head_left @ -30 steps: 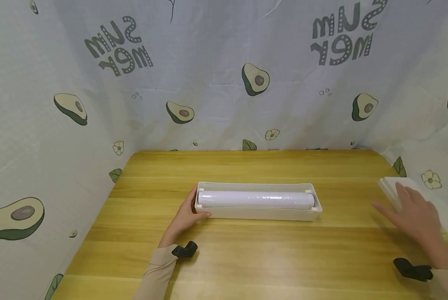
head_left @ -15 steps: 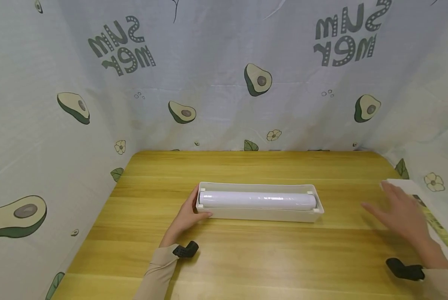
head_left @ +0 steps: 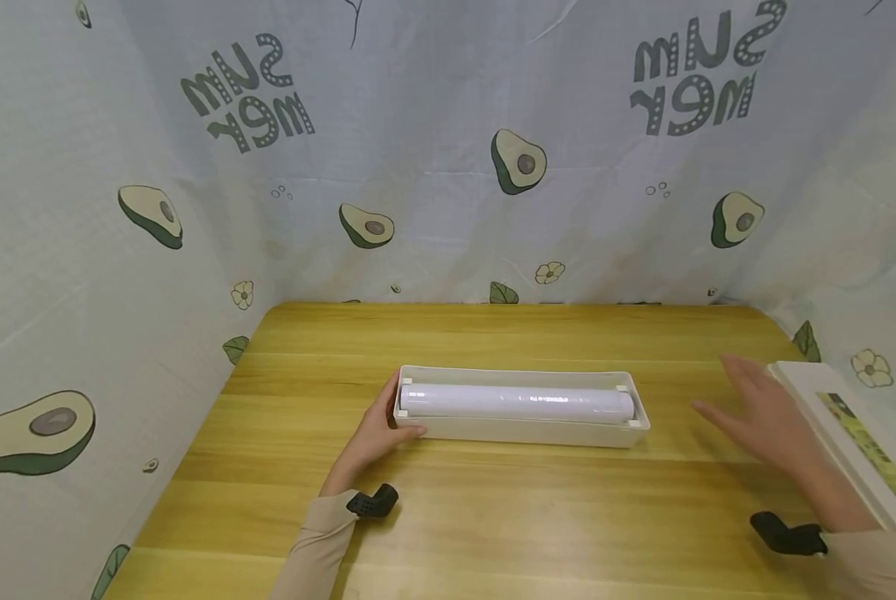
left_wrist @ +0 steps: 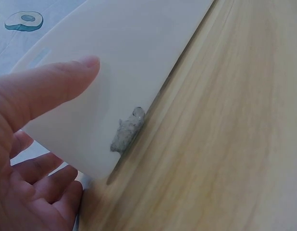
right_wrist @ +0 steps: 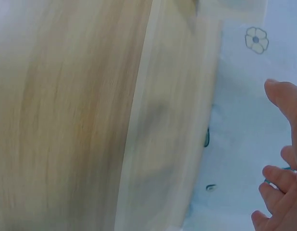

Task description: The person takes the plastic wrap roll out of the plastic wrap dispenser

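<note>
A long white open box [head_left: 523,429] lies across the middle of the wooden table, with a shiny white roll of plastic wrap [head_left: 515,401] inside it. My left hand [head_left: 372,435] grips the box's left end, thumb on the front wall and fingers behind the end. Close up in the left wrist view, a grey lumpy patch [left_wrist: 127,132] shows low on that wall. Over the table's right side, my right hand [head_left: 770,421] is spread and holds nothing. Just right of it lies a long white lid [head_left: 796,377] with a yellow-green printed label.
A pale curtain [head_left: 432,100] printed with avocados and mirrored lettering hangs behind the wooden table [head_left: 508,517] and along both sides. The lid runs along the table's right edge. Each wrist carries a small black camera mount.
My right hand has let go of the white lid and moved left, leaving it at the table's right edge. My left hand keeps its grip on the box.
</note>
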Demonstrator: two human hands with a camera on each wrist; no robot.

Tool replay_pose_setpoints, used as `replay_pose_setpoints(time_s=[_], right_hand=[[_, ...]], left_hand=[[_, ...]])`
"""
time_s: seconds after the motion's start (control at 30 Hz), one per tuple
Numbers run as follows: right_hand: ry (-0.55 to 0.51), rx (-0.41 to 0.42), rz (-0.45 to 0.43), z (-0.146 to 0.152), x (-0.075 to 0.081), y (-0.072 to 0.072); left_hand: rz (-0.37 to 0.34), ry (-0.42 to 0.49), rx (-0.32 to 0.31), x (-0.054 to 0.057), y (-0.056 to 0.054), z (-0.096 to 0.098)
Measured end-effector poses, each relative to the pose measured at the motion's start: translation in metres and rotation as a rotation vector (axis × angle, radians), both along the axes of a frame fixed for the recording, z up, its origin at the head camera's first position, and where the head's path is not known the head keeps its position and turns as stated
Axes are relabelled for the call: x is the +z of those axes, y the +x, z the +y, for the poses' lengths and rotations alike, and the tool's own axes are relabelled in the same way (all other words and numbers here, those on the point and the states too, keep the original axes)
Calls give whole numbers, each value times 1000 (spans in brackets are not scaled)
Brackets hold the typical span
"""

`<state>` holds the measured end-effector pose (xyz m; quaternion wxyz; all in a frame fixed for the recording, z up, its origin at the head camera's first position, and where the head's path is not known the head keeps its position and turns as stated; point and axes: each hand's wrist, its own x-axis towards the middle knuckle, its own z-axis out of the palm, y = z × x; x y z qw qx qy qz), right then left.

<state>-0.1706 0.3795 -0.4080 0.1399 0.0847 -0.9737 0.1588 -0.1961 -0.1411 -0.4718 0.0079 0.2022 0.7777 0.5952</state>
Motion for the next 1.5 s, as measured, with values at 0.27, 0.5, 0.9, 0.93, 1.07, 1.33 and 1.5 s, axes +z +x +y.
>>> replay_pose_setpoints(time_s=[0.27, 0.5, 0.9, 0.93, 1.07, 1.33, 1.5], right_hand=[[12, 41, 16, -13, 3, -5], [72, 47, 31, -25, 6, -6], [72, 120, 55, -45, 11, -7], [73, 124, 57, -47, 11, -7], [84, 134, 56, -52, 11, -8], [91, 152, 61, -63, 14, -9], [94, 155, 52, -70, 15, -10]], left_hand=[[-125, -7, 18, 3, -4, 2], [-145, -2, 15, 6, -2, 3], [-151, -3, 28, 5, -2, 3], [-151, -5, 27, 5, -2, 3], [-154, -8, 27, 5, -1, 3], [-133, -14, 32, 5, -1, 2], [-145, -10, 31, 4, -1, 1]])
